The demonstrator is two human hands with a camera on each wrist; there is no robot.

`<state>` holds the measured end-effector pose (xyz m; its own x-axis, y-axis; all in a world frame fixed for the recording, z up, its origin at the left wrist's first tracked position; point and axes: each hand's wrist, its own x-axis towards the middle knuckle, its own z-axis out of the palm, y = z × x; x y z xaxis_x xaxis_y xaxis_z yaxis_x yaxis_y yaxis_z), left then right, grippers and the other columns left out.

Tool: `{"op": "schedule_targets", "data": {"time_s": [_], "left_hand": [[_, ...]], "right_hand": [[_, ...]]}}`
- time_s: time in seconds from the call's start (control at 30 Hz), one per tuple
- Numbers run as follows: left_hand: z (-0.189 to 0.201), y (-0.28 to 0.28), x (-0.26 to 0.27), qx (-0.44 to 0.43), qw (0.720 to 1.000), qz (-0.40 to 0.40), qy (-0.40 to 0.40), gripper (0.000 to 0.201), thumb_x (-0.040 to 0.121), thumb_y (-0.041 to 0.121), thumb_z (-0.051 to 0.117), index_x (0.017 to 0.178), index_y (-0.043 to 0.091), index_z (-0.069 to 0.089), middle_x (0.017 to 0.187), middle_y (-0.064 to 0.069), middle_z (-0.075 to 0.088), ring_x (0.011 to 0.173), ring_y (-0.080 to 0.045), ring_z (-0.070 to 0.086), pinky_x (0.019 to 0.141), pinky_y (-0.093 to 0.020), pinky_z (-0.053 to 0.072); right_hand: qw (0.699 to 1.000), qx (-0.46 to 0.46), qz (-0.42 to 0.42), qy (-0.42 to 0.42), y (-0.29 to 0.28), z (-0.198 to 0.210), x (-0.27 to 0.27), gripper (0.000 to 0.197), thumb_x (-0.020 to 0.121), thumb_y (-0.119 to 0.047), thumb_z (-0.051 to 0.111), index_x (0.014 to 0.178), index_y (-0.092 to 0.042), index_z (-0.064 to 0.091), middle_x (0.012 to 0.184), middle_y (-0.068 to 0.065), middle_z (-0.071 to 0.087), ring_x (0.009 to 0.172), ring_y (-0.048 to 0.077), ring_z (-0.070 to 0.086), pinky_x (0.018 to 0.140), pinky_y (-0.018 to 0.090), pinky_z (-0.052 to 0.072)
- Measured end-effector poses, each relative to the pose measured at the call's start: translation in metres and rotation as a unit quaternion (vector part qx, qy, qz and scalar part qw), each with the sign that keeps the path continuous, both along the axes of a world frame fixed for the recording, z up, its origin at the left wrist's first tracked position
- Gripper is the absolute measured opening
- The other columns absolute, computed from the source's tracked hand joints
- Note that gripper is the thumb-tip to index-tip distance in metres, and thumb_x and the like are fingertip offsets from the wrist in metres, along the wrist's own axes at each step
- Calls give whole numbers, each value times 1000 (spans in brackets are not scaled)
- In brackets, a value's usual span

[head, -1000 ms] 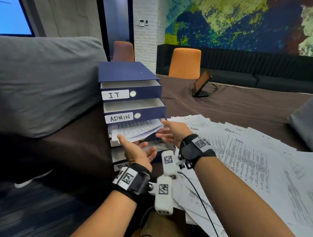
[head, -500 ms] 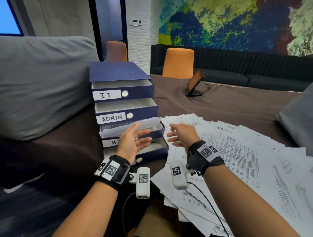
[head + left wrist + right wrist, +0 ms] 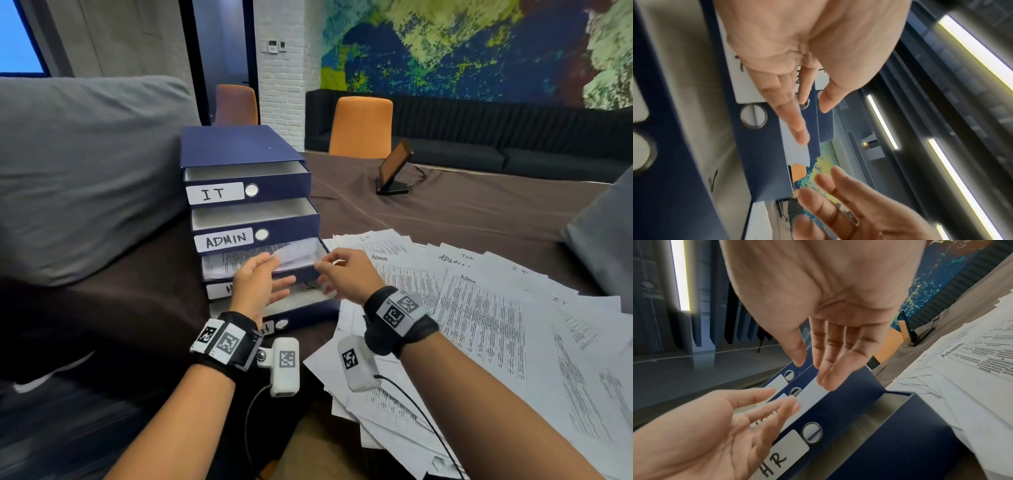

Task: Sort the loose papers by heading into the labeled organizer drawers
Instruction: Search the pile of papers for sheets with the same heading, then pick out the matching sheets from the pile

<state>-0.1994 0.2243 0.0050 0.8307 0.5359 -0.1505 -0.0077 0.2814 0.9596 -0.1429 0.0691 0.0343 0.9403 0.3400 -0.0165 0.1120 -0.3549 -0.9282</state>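
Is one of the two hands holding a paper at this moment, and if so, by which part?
Nothing is held. The left hand and the right hand are both open with empty palms, in front of the HR drawer.

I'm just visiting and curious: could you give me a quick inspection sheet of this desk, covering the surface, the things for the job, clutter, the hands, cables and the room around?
Surface: table under a dark brown cloth.
Job's things: blue drawer organizer, drawers pulled out; IT drawer and ADMIN drawer look empty; HR drawer holds printed sheets; bottom drawer's label partly hidden. Loose papers fanned out to its right, with Admin and IT headings.
Clutter: tablet on a stand; grey cushion.
Hands: left hand and right hand open before the HR drawer, holding nothing.
Cables: black cable from the right wrist camera; another at the tablet.
Surroundings: orange chairs, dark sofa, painted wall.
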Motion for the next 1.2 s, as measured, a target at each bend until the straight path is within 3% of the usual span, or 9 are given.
{"op": "schedule_targets", "data": {"time_s": [0.07, 0.23, 0.4, 0.5, 0.67, 0.77, 0.87, 1.07, 1.2], "left_hand": [[3, 6, 1, 2, 1000, -11, -1, 40, 100, 21, 59, 139, 17, 52, 127, -2, 63, 77, -22, 77, 52, -23, 55], [9, 16, 8, 250, 965, -34, 68, 49, 97, 26, 62, 143, 16, 51, 138, 2, 58, 66, -18, 74, 49, -24, 50], [17, 20, 12, 481, 843, -132, 200, 19, 89, 42, 65, 97, 25, 65, 91, 2, 75, 64, -16, 74, 66, -34, 62], [16, 17, 16, 536, 795, -160, 234, 24, 89, 45, 63, 102, 24, 63, 85, -1, 73, 63, -15, 74, 74, -38, 63], [9, 8, 20, 490, 852, -124, 140, 34, 89, 41, 67, 119, 26, 62, 117, 6, 67, 86, -17, 73, 89, -40, 58], [4, -24, 20, 420, 902, -99, 18, 23, 90, 35, 69, 110, 24, 69, 110, 11, 69, 97, -15, 69, 91, -39, 57], [-4, -75, 19, 304, 932, -197, 0, 18, 93, 28, 69, 107, 18, 70, 105, 2, 73, 87, -15, 73, 80, -31, 59], [-35, -153, 29, 197, 920, -329, 82, 4, 95, 25, 67, 92, 24, 68, 103, -4, 70, 88, -14, 64, 69, -23, 53], [-41, -189, 41, 183, 911, -349, 118, 39, 94, 29, 69, 127, 11, 63, 116, -5, 65, 84, -13, 60, 63, -23, 48]], "right_hand": [[1000, -6, 4, -6, 3, -3, -1, 13, 95, -23, 63, 93, -10, 65, 80, 12, 73, 59, 18, 63, 50, 24, 49], [999, -29, 3, -15, 0, -8, 1, 13, 95, -24, 64, 88, -14, 64, 76, 6, 71, 58, 17, 64, 48, 23, 49], [999, -31, -5, -21, -4, -8, 5, 14, 94, -24, 64, 93, -10, 65, 75, 6, 71, 56, 17, 63, 49, 24, 48], [999, -32, -4, -23, -5, -9, 4, 15, 94, -24, 65, 93, -9, 66, 77, 8, 71, 57, 18, 64, 46, 22, 48], [999, -30, -10, -33, -16, -13, 3, 14, 94, -26, 65, 88, -13, 66, 79, 9, 73, 58, 18, 66, 46, 22, 48], [998, -31, -40, -24, -39, -17, 3, 13, 93, -26, 65, 86, -15, 65, 79, 9, 73, 59, 17, 66, 50, 24, 49], [994, -34, -100, 3, -82, -28, 2, 14, 92, -27, 66, 88, -14, 66, 85, 11, 74, 64, 18, 67, 55, 28, 51], [954, -1, -296, 54, -198, -47, -11, 19, 91, -27, 71, 87, -9, 68, 90, 7, 69, 80, 18, 62, 79, 40, 56], [920, -33, -388, 48, -256, -52, -18, 26, 89, -30, 71, 74, -10, 66, 74, 3, 59, 77, 22, 57, 76, 32, 42]]}}
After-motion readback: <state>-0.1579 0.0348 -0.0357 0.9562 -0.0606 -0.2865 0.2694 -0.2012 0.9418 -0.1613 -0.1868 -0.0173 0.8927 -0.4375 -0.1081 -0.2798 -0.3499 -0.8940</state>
